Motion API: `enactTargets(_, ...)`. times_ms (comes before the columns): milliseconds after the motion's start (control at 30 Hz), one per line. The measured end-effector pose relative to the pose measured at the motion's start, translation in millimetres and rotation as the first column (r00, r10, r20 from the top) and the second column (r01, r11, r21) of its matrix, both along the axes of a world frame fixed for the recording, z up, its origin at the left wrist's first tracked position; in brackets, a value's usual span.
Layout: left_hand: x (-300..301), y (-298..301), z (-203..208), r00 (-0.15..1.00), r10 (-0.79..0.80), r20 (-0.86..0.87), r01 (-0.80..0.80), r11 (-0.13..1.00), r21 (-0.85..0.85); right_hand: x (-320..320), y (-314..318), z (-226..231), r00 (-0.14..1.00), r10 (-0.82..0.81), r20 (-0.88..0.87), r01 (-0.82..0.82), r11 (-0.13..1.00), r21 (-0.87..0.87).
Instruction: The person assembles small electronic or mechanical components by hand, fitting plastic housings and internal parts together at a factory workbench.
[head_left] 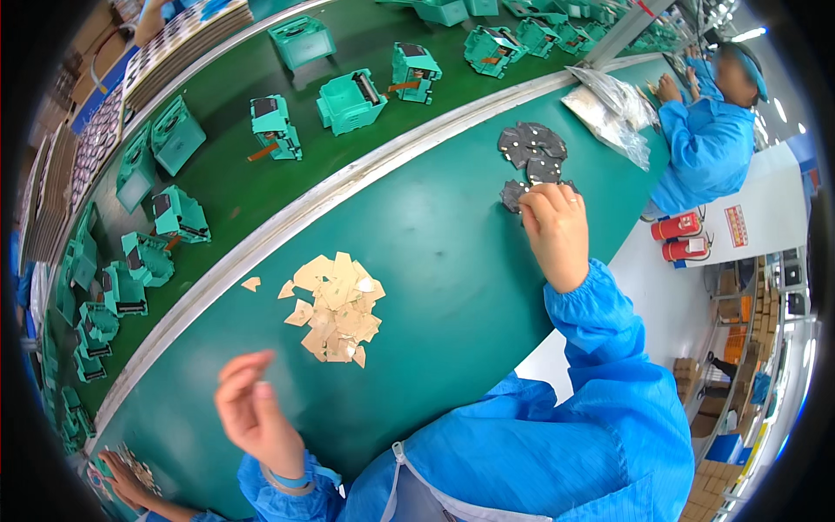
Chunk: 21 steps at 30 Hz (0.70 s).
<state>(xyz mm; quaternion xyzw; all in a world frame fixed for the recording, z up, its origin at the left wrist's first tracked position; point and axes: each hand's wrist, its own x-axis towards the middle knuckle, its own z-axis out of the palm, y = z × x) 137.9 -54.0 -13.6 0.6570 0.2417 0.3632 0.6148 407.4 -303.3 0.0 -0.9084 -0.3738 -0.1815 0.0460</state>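
My right hand (557,233) reaches down to a pile of thin black pieces (532,146) dotted with small light spots. Its fingers are bent together at the near edge of the pile, and whatever lies between them is hidden. Over the near left of the green table, my left hand (254,416) is raised with its fingers curved and apart, holding nothing; its fingertips are slightly blurred. Just beyond it lies a heap of flat, angular beige pieces (335,309). One small beige piece (251,284) rests apart from the heap, to its left.
A metal rail (287,213) separates my table from a green conveyor carrying several green plastic housings (350,101). Clear plastic bags (609,109) lie at the far right, near a person in blue (709,143). Another person's hand (124,478) is at lower left.
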Motion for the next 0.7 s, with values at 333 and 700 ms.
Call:
enactTargets(333, 30.8, -35.6, 6.2, 0.905, -0.424, 0.022, 0.415, 0.872, -0.259, -83.4, 94.4, 45.6, 0.356, 0.575, -0.737, -0.305, 0.817, 0.49)
enactTargets(700, 21.9, -28.0, -5.0, 0.976, -0.218, 0.03, 0.216, 0.926, -0.308, -108.5, 126.2, 28.1, 0.554, 0.668, -0.498, -0.456, 0.743, 0.49)
